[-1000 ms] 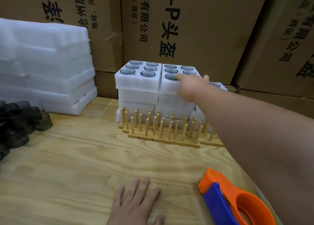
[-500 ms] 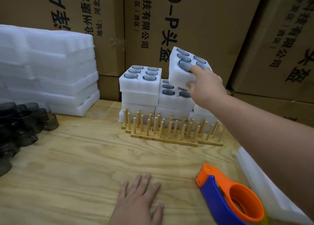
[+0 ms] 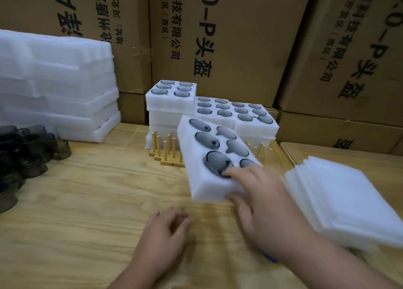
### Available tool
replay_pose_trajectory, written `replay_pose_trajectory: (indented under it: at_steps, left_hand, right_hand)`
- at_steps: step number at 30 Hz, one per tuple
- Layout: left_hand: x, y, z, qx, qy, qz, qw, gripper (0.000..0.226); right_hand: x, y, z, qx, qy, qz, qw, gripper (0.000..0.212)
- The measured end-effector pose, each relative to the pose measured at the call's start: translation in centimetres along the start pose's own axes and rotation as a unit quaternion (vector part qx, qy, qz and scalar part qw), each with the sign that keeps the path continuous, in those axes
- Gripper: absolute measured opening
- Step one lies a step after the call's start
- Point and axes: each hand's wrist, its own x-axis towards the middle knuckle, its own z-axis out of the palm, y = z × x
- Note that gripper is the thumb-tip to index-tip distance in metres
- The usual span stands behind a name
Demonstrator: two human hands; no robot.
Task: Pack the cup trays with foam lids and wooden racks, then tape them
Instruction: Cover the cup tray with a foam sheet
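At frame centre, a white foam cup tray [image 3: 209,171] with 6 grey cups is gripped at its near corner by the right hand [image 3: 263,199], thumb on top, and held tilted above the plywood table [image 3: 87,212]. The left hand [image 3: 163,229] is seen below it, fingers relaxed, holding nothing. Wooden racks [image 3: 165,151] and stacked trays [image 3: 231,114] are seen behind.

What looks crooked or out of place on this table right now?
The foam cup tray in the right hand is tilted and held off the table, not lying flat like the stacked trays behind it. The dark loose cups at the left lie in a jumbled heap. Nothing looks spilled or broken.
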Motion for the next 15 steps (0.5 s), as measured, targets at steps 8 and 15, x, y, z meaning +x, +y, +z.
replay_pose_trajectory:
  at_steps: [8, 15]
  left_hand:
    - [-0.4, -0.7, -1.5, -0.321, 0.134, -0.156, 0.924, 0.017]
    - [-0.2, -1.4, -1.1, -0.339, 0.129, -0.159, 0.918, 0.029]
  right_hand:
    - [-6.7, -1.0, 6.5, -0.113, -0.035, -0.036, 0.992, 0.051]
    - [-8.7, -1.2, 9.4, -0.100, -0.048, -0.059, 0.992, 0.043]
